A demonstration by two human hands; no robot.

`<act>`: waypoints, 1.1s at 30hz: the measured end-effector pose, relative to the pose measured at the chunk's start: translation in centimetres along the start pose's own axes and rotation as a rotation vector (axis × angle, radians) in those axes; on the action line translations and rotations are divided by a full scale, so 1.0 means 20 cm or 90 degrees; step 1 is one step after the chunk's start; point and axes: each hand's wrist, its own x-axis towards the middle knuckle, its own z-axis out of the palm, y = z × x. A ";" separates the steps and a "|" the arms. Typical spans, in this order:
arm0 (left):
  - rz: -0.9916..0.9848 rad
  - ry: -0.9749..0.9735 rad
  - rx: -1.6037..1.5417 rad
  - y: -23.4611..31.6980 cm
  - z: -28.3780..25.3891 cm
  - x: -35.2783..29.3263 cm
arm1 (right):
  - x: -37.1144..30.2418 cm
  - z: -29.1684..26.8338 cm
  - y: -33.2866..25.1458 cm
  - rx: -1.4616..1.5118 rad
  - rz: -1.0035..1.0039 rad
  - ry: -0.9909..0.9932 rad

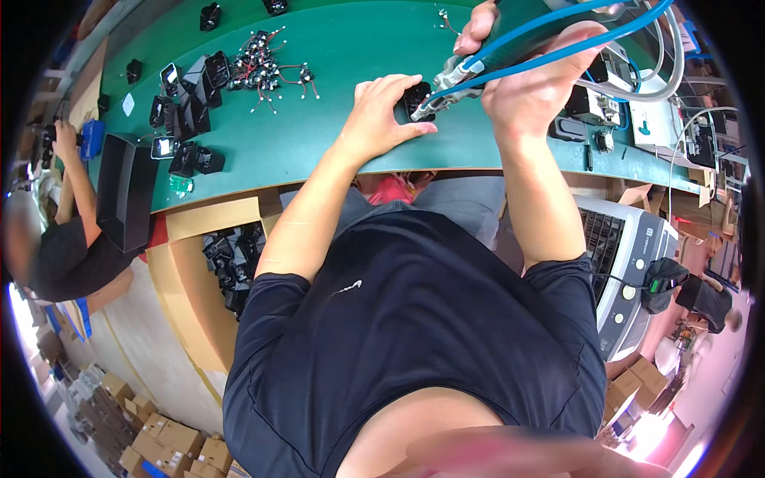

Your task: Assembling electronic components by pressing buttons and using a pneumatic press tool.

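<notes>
My left hand (381,114) rests on the green table and grips a small black plastic housing (414,99) between thumb and fingers. My right hand (518,94) is wrapped round a hand-held tool (456,83) with a metal head and blue hoses. The tool slants down to the left, its tip at the housing. Whether the tip touches the housing, or sits inside it, I cannot tell. Part of the tool's body is hidden by my right hand and the hoses.
A pile of small wired parts (256,65) and several black housings (185,111) lie to the left. A cardboard box (179,279) of black parts stands below the table edge. Equipment (594,107) and a grey machine (629,275) are on the right. Another person (72,247) works at far left.
</notes>
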 end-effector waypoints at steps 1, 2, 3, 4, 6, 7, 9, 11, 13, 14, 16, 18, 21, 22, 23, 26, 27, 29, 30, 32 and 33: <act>-0.008 -0.011 -0.008 0.00 0.00 0.00 | 0.00 -0.01 0.02 0.008 0.023 -0.001; -0.010 -0.012 -0.008 -0.01 0.00 0.00 | -0.01 -0.02 0.03 0.001 0.029 -0.006; -0.001 -0.001 -0.013 -0.01 0.01 0.00 | -0.01 -0.02 0.04 0.001 0.031 -0.006; 0.011 0.010 -0.014 -0.01 0.00 0.00 | -0.02 -0.02 0.04 -0.003 0.037 -0.001; 0.008 0.008 -0.009 0.01 -0.01 0.00 | -0.02 -0.02 0.03 -0.005 0.042 0.005; 0.003 0.005 -0.009 0.01 -0.01 0.00 | -0.02 -0.02 0.04 -0.001 0.040 0.007; 0.003 0.002 -0.016 0.00 0.00 0.01 | -0.02 -0.03 0.05 0.003 0.037 0.011; 0.002 0.001 -0.021 0.00 0.00 0.00 | -0.02 -0.04 0.08 0.048 0.021 -0.024; 0.001 0.005 -0.023 0.00 0.00 0.01 | -0.01 -0.06 0.09 0.043 0.014 -0.050; 0.005 0.003 -0.024 0.00 0.00 0.01 | -0.01 -0.07 0.09 0.038 0.007 -0.078; -0.034 -0.030 -0.025 0.01 -0.01 0.01 | 0.00 -0.04 0.06 0.023 0.035 -0.042; -0.025 -0.012 -0.023 -0.01 -0.01 -0.01 | 0.01 0.17 -0.14 0.103 0.062 0.023; -0.015 0.006 -0.032 0.00 -0.01 -0.02 | 0.09 0.24 -0.32 -0.049 -0.084 0.011; -0.007 0.010 -0.036 0.00 -0.01 -0.01 | 0.10 0.25 -0.33 -0.051 -0.085 0.014; 0.000 0.015 -0.039 0.01 -0.02 0.00 | 0.10 0.27 -0.33 -0.058 -0.116 0.013; -0.017 -0.009 -0.038 0.02 -0.02 0.00 | 0.12 0.24 -0.26 -0.029 -0.097 0.016; -0.024 -0.022 -0.032 0.02 -0.02 0.00 | 0.11 0.25 -0.22 0.029 -0.047 0.052; -0.016 -0.034 -0.027 0.01 -0.02 0.01 | 0.12 0.07 -0.02 0.011 0.008 -0.026; -0.013 -0.044 -0.021 0.00 -0.02 0.01 | 0.09 0.06 0.03 0.029 0.019 -0.021; -0.018 -0.033 -0.022 0.02 -0.02 0.00 | 0.06 0.08 0.07 0.047 0.031 -0.013; -0.019 -0.022 -0.023 0.02 -0.02 0.00 | 0.04 0.10 0.07 -0.008 0.005 0.010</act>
